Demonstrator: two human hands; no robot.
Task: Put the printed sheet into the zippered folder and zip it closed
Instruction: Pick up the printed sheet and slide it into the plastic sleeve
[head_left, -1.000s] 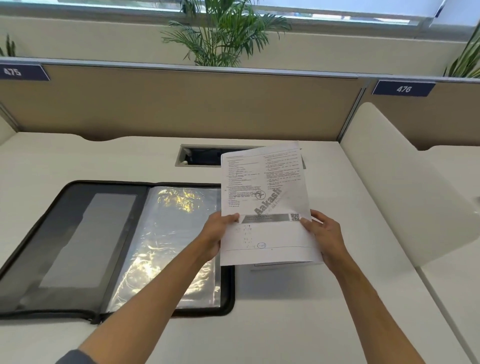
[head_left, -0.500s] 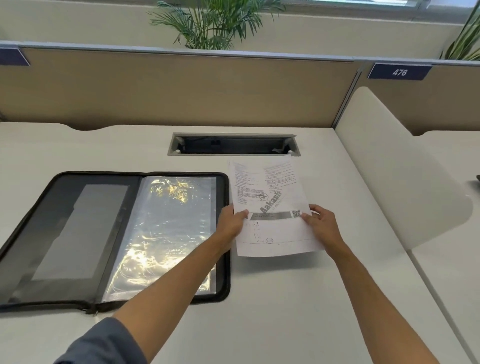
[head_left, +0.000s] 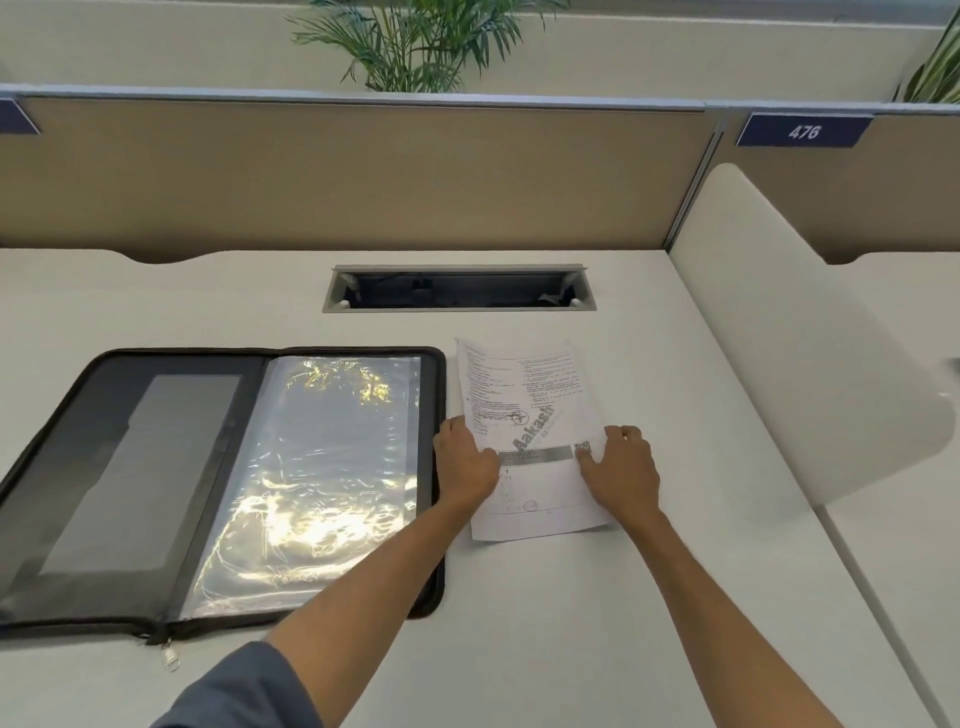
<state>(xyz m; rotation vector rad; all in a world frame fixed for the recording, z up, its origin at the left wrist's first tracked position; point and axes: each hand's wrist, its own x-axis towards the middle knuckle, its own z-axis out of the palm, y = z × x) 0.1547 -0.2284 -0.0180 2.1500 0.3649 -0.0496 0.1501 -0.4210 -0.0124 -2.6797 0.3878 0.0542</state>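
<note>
The printed sheet (head_left: 530, 395) lies flat on the white desk, just right of the black zippered folder (head_left: 435, 384). The folder is open flat, with a dark inner pocket (head_left: 140, 467) on its left half and shiny clear plastic sleeves (head_left: 322, 467) on its right half. Its zipper pull (head_left: 170, 661) hangs at the near edge. My left hand (head_left: 465, 462) grips the sheet's left edge, thumb on top. My right hand (head_left: 621, 470) lies palm down on the sheet's right edge, over the QR code area.
A recessed cable slot (head_left: 457, 288) opens in the desk behind the sheet. A white curved divider (head_left: 779, 374) rises at the right. The tan partition wall (head_left: 363, 176) closes the back, with plants beyond it.
The sheet, held up tilted in both hands a second ago, has come down and now lies flat on the desk beside the folder. Both hands stayed on its edges.
</note>
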